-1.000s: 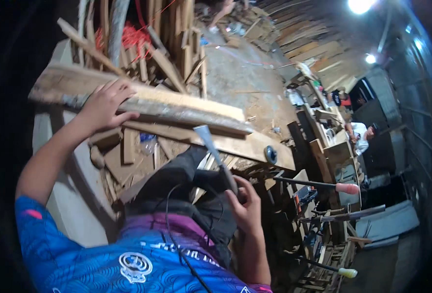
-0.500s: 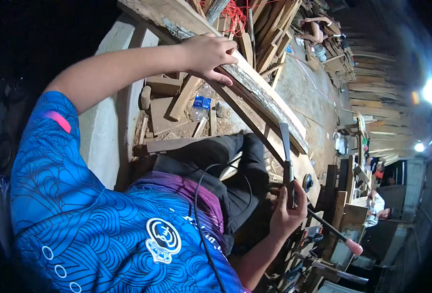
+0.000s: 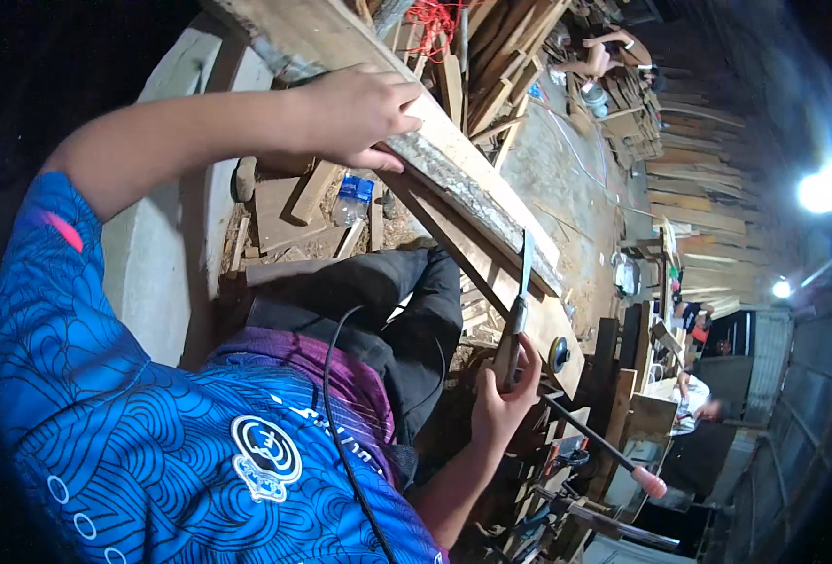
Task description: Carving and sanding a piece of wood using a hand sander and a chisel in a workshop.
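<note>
While the left hand presses flat on a rough plank, the right hand grips what looks like a chisel.

Dim scene overall, with a hard white lamp blazing at the right edge and blown out into glare; a smaller light glows just below it. The left side and every corner drop into black, the fisheye rim eating the picture. Straight boards bend toward the edges. The plank in the middle catches decent light, and the blue shirt reads clearly. The far background on the right is soft and smeared, details hard to make out.
</note>
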### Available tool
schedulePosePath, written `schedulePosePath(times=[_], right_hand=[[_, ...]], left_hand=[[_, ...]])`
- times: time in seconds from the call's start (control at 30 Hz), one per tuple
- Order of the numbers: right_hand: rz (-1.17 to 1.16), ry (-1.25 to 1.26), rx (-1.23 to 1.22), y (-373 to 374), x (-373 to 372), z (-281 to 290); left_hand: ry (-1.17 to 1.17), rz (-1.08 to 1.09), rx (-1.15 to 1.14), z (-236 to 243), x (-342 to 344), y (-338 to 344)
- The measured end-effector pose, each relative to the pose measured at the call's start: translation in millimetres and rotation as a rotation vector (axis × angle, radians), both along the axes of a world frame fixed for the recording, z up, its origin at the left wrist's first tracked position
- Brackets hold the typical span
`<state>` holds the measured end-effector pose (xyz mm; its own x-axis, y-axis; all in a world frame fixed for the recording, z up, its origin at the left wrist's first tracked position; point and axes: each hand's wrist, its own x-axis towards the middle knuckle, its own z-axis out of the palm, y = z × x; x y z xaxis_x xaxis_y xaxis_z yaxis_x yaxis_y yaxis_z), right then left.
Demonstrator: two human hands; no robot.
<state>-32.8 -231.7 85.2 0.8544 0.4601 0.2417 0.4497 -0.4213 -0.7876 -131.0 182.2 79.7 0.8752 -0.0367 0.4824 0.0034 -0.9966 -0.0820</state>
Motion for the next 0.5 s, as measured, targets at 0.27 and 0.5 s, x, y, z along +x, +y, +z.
schedulePosePath(times=[0.27,0.5], right_hand=[[0.118,-1.049,-0.176,44.4,-15.2,28.4],[0.504,-0.837,0.261,130.3,17.1,28.2]], left_hand=[[0.309,-0.087,-0.234,27.1,-13.7,-19.8],[0.303,-0.112,-0.296,18.7,-12.2,-10.8]])
